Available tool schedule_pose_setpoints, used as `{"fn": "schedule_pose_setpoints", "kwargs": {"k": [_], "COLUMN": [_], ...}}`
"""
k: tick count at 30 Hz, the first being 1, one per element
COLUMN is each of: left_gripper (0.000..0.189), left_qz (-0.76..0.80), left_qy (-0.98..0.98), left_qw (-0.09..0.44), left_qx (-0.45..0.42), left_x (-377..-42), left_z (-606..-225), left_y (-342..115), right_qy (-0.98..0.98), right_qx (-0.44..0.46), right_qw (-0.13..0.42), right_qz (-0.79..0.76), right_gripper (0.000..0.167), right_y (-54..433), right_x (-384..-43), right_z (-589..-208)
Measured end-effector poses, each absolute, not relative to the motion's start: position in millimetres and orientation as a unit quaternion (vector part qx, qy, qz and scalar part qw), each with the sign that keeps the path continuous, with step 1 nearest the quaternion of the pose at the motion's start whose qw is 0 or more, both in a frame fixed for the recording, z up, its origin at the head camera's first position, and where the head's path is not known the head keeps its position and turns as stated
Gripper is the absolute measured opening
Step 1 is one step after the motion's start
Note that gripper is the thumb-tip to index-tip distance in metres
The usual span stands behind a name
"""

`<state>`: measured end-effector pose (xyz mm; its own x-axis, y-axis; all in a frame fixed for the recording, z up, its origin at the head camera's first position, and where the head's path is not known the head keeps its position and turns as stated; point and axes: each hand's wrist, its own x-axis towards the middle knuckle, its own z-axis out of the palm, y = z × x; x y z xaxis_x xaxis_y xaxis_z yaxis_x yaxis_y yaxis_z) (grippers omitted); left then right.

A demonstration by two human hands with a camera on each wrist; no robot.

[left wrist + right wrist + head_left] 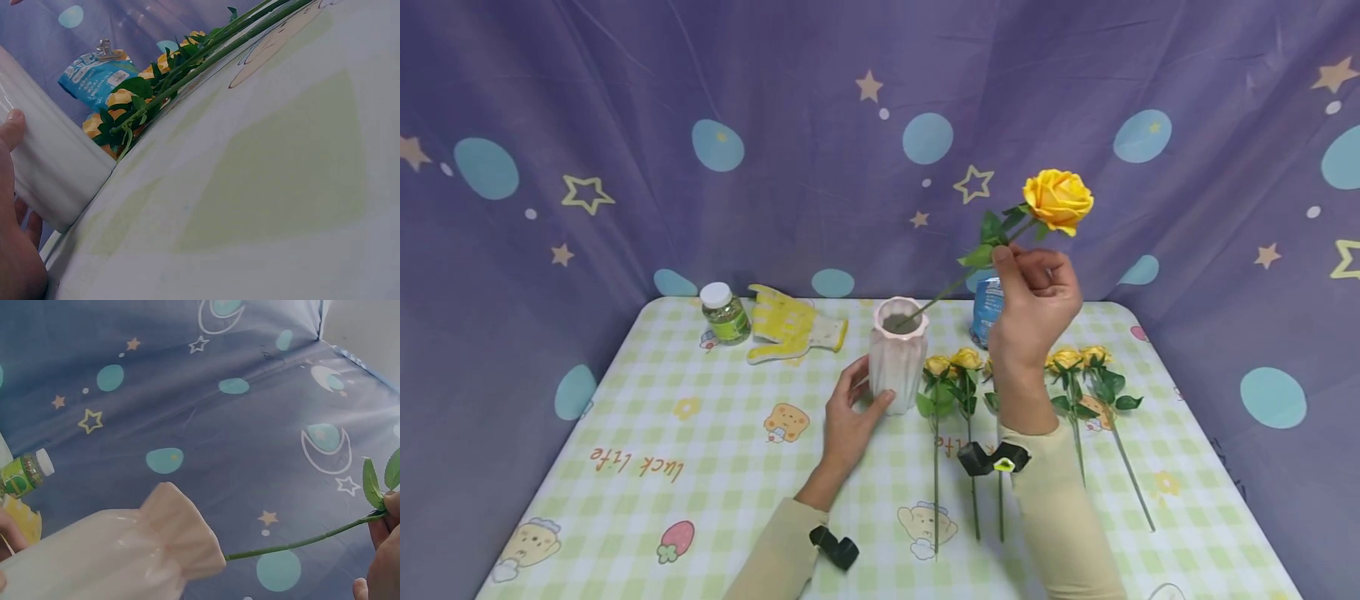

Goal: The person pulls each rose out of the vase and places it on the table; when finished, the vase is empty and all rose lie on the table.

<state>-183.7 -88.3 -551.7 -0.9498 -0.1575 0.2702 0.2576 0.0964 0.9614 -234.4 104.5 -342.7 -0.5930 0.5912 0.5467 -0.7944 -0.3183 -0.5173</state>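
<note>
A pale pinkish-white vase (898, 367) with a wavy rim stands upright on the table. My left hand (853, 414) grips its lower part, thumb on the near side; the left wrist view shows the thumb against the vase wall (53, 144). Above and to the right, my right hand (1037, 304) pinches the stem of a yellow artificial rose (1058, 202) just below the bloom. The rose slants, and the lower end of its stem (294, 546) goes into the vase mouth. How deep it reaches is hidden inside.
Several more yellow roses (967, 360) lie right of the vase, stems toward me, partly hidden by the right forearm. Behind them stands a blue bag (986, 310) with a clip. A yellow-and-white glove (790, 325) and a white-capped jar (726, 315) lie at back left.
</note>
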Motion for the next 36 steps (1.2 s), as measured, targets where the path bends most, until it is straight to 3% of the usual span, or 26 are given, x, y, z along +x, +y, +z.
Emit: {"fn": "schedule_pose_setpoints", "kwargs": {"k": [11, 36], "left_gripper": [0.068, 0.068], "left_qz": [-0.670, -0.672], "left_qy": [-0.726, -0.725], "left_qw": [0.152, 0.147], "left_qx": [-0.032, -0.027], "left_x": [-184, -183], "left_z": [-553, -550], "left_y": [-89, -89], "right_qy": [-0.335, -0.297], "right_qx": [0.063, 0.045], "right_qw": [0.347, 0.367], "right_qz": [0.874, 0.880], "right_gripper": [0.029, 0.026], "right_y": [125, 169], "right_x": [-236, -244], "right_z": [-338, -333]}}
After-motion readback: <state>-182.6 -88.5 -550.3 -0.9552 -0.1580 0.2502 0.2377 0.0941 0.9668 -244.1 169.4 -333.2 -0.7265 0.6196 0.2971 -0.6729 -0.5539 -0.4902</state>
